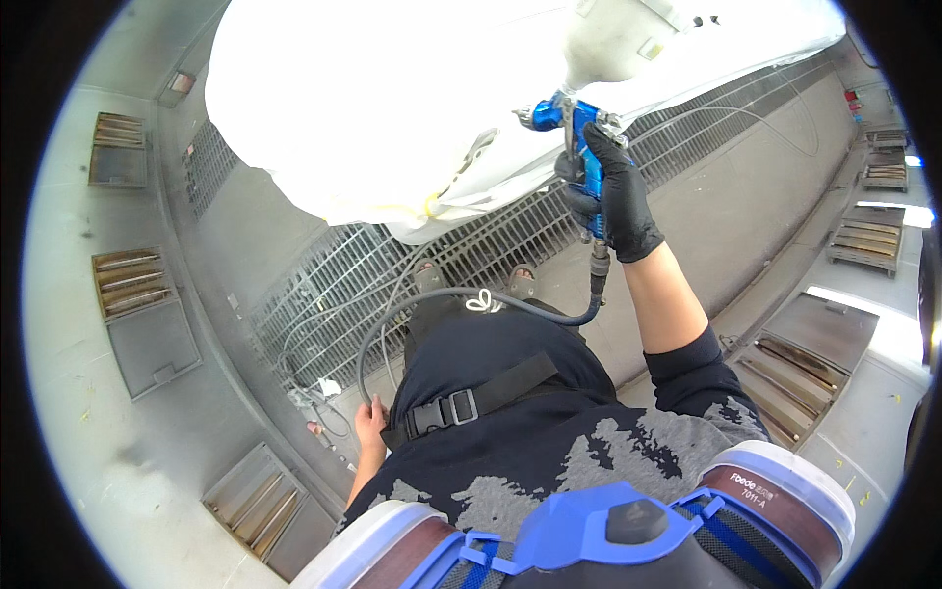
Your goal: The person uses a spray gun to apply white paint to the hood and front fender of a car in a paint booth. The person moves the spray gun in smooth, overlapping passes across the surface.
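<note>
Filling the top of your view, there's the big white covering [383, 108], bright and bulging, its lower edge hanging over the slatted floor grating [339, 270]. Either side of you, the booth walls [69, 324] curve away, set with louvred panels [132, 285]. Right up close at the bottom sits your blue-framed respirator [579, 530], a filter out to each side, and above it your dark shirt [589, 461] with its grey pattern.

Here's the hose [388, 314], looping across your front from low by your hip up to the handle of the spray gun [593, 177]. That gun is out ahead of you, right of centre, against the white covering, its pale cup [613, 44] uppermost and its nozzle facing left.

And the hands, well apart! Your right hand [628, 201], black-gloved, is wrapped firmly round the gun's blue handle. Your left hand [371, 424], bare, is down beside your hip, right at the hose; whether it's gripping, you can't tell from here. Smallest of all, a looped white tie [482, 300] on the hose.
</note>
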Tool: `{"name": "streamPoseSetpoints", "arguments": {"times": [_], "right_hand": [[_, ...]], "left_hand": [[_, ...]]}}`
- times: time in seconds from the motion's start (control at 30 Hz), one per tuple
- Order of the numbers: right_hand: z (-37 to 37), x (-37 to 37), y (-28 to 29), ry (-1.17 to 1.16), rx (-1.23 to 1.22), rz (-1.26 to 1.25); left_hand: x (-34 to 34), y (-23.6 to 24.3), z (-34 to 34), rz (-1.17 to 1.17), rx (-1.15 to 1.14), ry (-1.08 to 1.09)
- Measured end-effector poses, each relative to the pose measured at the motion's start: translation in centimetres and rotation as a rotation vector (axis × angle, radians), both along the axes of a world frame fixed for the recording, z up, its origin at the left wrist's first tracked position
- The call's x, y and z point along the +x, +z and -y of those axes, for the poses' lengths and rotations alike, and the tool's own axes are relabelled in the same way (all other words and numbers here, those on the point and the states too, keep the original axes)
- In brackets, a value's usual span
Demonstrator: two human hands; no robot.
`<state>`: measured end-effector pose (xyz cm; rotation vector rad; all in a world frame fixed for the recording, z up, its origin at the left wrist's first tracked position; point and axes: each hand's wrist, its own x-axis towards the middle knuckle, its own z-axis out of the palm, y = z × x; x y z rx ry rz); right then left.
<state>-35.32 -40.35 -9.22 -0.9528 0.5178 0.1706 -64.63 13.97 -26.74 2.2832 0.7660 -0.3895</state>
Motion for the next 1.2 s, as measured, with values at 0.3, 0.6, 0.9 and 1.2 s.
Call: {"name": "streamPoseSetpoints", "arguments": {"times": [0.3,0.6,0.9,1.2], "right_hand": [[2.8,-4.8,-7.0,-0.449,-0.414,0.083],[-5.8,-11.1,-6.2,-0.177,-0.101,-0.015],[-12.7,-4.4,-6.4,-0.352,-0.926,0.353],[-19.2,-5.4,-2.8,-0.135,-0.794,-0.187]], "left_hand": [[-2.9,2.6,0.8,-0.129,-0.327,0.188],[-5.7,3.6,-7.7,-0.234,-0.025,0.165],[-0.9,-1.0,-13.3,-0.302,-0.259,0.099],[-1.1,-5.0,-19.1,-0.222,-0.329,0.148]]}}
